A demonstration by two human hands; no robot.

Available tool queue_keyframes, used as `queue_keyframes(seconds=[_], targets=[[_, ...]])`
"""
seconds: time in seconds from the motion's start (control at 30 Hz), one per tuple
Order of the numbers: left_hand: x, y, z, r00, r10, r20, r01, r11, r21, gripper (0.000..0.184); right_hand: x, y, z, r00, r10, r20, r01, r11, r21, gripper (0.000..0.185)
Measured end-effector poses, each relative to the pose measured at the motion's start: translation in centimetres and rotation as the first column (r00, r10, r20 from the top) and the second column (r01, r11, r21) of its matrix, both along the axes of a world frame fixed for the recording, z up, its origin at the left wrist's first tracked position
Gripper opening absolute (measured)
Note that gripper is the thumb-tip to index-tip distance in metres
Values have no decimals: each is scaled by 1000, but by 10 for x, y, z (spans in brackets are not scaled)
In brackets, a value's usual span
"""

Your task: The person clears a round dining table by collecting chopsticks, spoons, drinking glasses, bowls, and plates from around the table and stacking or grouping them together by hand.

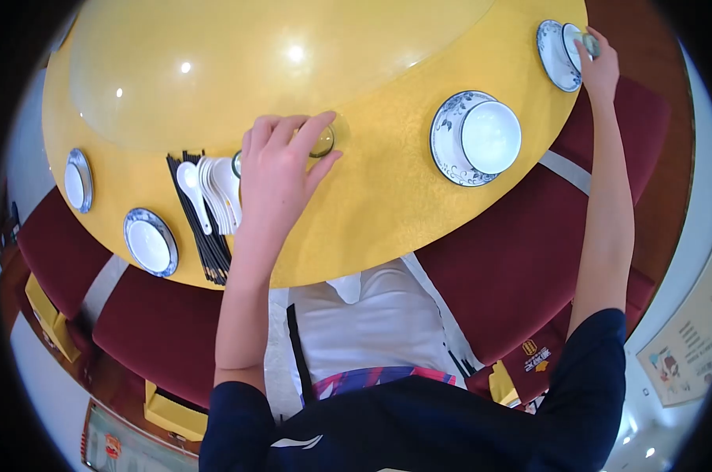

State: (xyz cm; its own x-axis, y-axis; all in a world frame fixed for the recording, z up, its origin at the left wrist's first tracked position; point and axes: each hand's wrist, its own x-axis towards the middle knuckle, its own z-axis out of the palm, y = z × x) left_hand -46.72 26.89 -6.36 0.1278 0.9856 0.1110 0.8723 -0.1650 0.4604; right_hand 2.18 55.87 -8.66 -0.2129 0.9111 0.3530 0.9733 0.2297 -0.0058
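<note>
My left hand (281, 169) is over the middle of the yellow table, thumb and index finger curved around a small clear glass (323, 143). Part of another glass (236, 164) shows on the other side of this hand, mostly hidden. Stretched far to the right, my right hand (602, 71) grips a small glass (590, 45) at a white bowl (572, 49), which sits on a blue-patterned plate (551, 55). Between my hands, a larger-looking white bowl (491, 138) rests on a patterned plate (448, 130).
White spoons (191, 189) lie beside a bundle of black chopsticks (202, 248), left of my left forearm. Two more bowls (147, 245) on plates stand further left. A glass turntable (253, 71) covers the table's middle. Dark red chairs (489, 315) line the edge.
</note>
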Motion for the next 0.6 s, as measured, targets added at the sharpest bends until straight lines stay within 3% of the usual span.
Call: queue_keyframes(seconds=[0.13, 0.2, 0.27, 0.33, 0.4, 0.53, 0.6], targets=[[2, 0, -9, 999, -13, -41, 14, 1000, 25, 43, -100, -82, 68, 975, 88, -204, -77, 995, 62, 38], [1, 2, -12, 998, -2, -58, 2, 1000, -1, 44, -125, -112, 84, 929, 345, -132, -311, 924, 224, 40], [0, 3, -12, 998, -12, -65, 12, 1000, -1, 45, -170, -153, 88, 847, 397, -354, -370, 918, 144, 41], [3, 4, -12, 997, -15, -74, 15, 1000, 3, 47, -211, -191, 79, 823, 339, -455, -405, 913, -52, 42], [6, 1, -13, 996, -20, -86, 11, 995, -102, 55, -249, -218, 58, 788, 241, -567, -412, 891, -194, 45], [-3, -14, 2, 993, 71, -97, -71, 997, 8, 61, -291, -241, 7, 767, 198, -611, -435, 859, -268, 49], [-4, -45, 42, 980, 150, 133, -166, 979, 120, 65, -296, -250, -3, 776, 160, -611, -415, 859, -302, 50]])
